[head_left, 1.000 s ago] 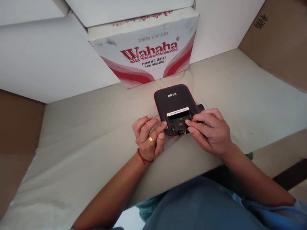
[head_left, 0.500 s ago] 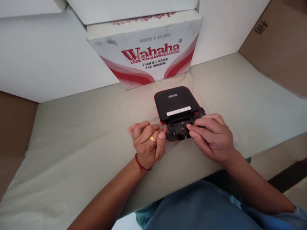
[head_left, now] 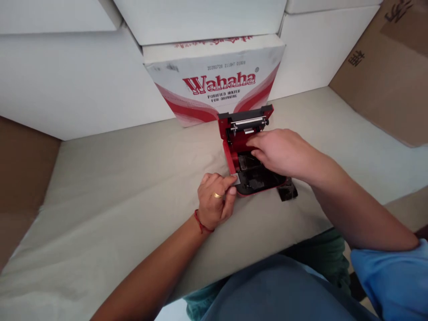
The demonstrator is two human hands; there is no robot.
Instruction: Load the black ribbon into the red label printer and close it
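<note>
A small red and black printer [head_left: 261, 180] lies on the cloth-covered surface with its lid [head_left: 247, 120] raised, showing a roller and a metal bar. My left hand [head_left: 216, 200], wearing a ring and a red string bracelet, has curled fingers at the front left corner. Its index fingertip presses a grey tab [head_left: 236, 179] there, with the thumb close below. My right hand [head_left: 282, 151] reaches over the printer's right side into the red compartment below the lid. Its index finger and thumb are apart; the other fingers are hidden. Dark glossy film [head_left: 287, 191] pokes out at the front right.
Behind the printer stands a Wahaha water carton [head_left: 217, 87], close to the raised lid. White boxes [head_left: 76, 84] line the back. Brown cardboard [head_left: 377, 84] rises at the right, and another brown panel [head_left: 26, 178] at the left. The surface's front edge runs near my body.
The printer's lid has swung up, baring its red inside. My right hand has moved from the front edge into the opening. My left hand remains at the left corner, index finger now on the tab.
</note>
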